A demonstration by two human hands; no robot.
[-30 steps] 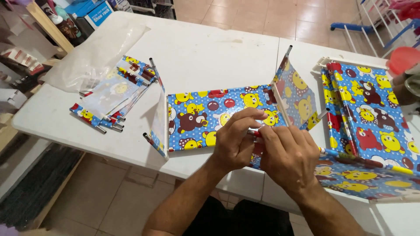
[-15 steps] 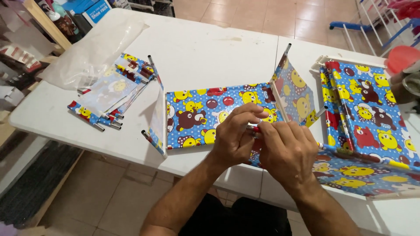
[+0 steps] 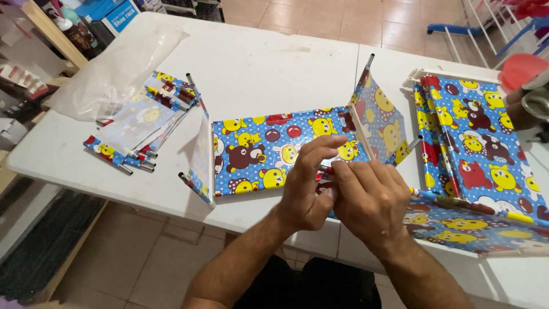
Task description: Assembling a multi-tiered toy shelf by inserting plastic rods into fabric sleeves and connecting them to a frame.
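Far left on the white table (image 3: 269, 63): a clear plastic sheet (image 3: 114, 68), then a loose pile of fabric panels with metal rods (image 3: 143, 123). Centre: the blue cartoon-print panel (image 3: 269, 151) lies flat, its end flaps standing upright. My left hand (image 3: 306, 189) rests at the panel's near edge, fingers curled and pressed against my right hand (image 3: 372, 200). Both pinch a small part there; it is hidden, so I cannot tell what. Right: more printed panels (image 3: 486, 149).

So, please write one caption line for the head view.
Both hands work at the near edge of a cartoon-print fabric panel on a white table.
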